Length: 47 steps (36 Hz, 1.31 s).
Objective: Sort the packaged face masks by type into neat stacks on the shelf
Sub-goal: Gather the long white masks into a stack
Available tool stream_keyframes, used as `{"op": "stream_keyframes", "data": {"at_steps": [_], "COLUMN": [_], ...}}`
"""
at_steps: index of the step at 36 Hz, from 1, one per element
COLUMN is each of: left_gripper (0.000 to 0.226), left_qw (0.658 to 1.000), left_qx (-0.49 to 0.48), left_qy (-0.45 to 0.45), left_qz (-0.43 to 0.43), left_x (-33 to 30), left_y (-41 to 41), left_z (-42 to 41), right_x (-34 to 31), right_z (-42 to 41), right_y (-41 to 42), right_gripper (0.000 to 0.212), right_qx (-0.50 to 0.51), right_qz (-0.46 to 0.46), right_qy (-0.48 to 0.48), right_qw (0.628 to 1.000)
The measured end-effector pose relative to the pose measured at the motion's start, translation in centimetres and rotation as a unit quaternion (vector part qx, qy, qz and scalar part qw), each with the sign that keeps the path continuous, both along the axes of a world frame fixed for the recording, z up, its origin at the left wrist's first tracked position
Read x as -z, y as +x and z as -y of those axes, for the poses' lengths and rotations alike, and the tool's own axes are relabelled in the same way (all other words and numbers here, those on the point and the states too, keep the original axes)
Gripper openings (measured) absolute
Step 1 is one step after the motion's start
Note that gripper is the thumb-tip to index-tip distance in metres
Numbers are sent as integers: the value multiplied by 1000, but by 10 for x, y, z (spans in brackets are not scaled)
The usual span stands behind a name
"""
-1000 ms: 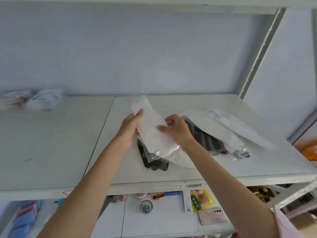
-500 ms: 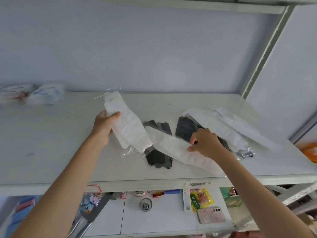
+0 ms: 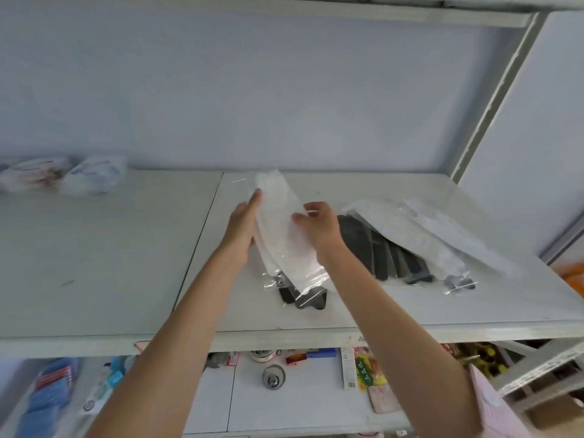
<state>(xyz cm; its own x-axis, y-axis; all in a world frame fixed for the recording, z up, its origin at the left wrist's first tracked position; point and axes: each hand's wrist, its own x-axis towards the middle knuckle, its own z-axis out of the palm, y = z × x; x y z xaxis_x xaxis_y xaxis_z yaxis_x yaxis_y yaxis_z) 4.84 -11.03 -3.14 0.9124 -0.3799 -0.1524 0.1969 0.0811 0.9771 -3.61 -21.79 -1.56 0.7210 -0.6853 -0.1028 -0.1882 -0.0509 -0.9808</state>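
Observation:
Above the middle of the white shelf (image 3: 316, 314) I hold a small stack of white packaged masks (image 3: 282, 230) in clear wrap. My left hand (image 3: 243, 222) holds the stack from its left side, fingers along the edge. My right hand (image 3: 319, 226) grips its right side with thumb on top. Black packaged masks (image 3: 382, 251) lie fanned on the shelf to the right, and one black mask (image 3: 305, 297) shows under the held stack. More white packaged masks (image 3: 420, 229) lie across the black ones further right.
Two wrapped bundles (image 3: 63, 175) sit at the shelf's back left. A metal upright (image 3: 493, 99) rises at the right. The lower shelf holds a can (image 3: 273, 376), snack packets (image 3: 368, 373) and blue packs (image 3: 47, 393).
My right hand came left from the pile with another white mask and joined it to the stack in my left hand. The stack shifted back toward the middle.

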Motion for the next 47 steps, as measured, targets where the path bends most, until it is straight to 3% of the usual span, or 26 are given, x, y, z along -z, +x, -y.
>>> {"op": "stream_keyframes", "data": {"at_steps": [4, 6, 7, 10, 12, 15, 19, 21, 23, 25, 26, 29, 34, 39, 42, 47], "left_gripper": [18, 9, 7, 14, 12, 11, 9, 8, 7, 18, 22, 20, 31, 27, 23, 26], "left_qw": [994, 990, 989, 986, 987, 989, 991, 991, 992, 993, 993, 997, 996, 992, 994, 996], "left_qx": [-53, -81, -96, -121, -116, -105, -102, -101, -93, -76, -61, -16, 55, 73, 58, 42], "left_qy": [34, 40, 42, 51, 51, 49, 36, 29, 28, 28, 31, 15, 11, 21, 21, 25], "left_qz": [89, 107, 109, 107, 100, 94, 75, 77, 84, 90, 92, 76, 74, 97, 90, 78], "left_x": [6, 8, 8, 9, 9, 6, 1, -1, -3, -5, -6, -12, -17, -8, -5, -1], "left_y": [5, 15, 21, 41, 50, 58, 59, 57, 51, 39, 32, 10, -22, -31, -29, -24], "left_z": [-9, -20, -27, -50, -61, -71, -74, -71, -62, -45, -34, 3, 54, 80, 87, 87], "right_x": [8, 10, 12, 22, 27, 27, 18, 8, -2, -10, -11, -12, -4, 2, 1, 1], "right_z": [6, 21, 31, 44, 42, 41, 48, 54, 60, 61, 60, 50, 58, 89, 138, 235], "right_y": [-5, -14, -19, -36, -43, -44, -43, -44, -47, -49, -50, -47, -53, -78, -100, -143], "right_gripper": [30, 36, 40, 50, 54, 52, 37, 28, 31, 38, 40, 43, 53, 47, 45, 53], "right_qx": [-17, -36, -60, -156, -176, -155, -107, -48, -18, -39, -58, -61, -30, -30, 33, 102], "right_qz": [-23, -71, -133, -340, -371, -335, -243, -155, -58, 18, 36, -17, -96, -117, -142, -368], "right_qy": [-58, -156, -222, -375, -419, -432, -326, -231, -64, 93, 122, -17, -229, -278, -292, -347], "right_qw": [998, 985, 964, 848, 810, 823, 907, 959, 996, 995, 990, 998, 968, 953, 945, 857]}}
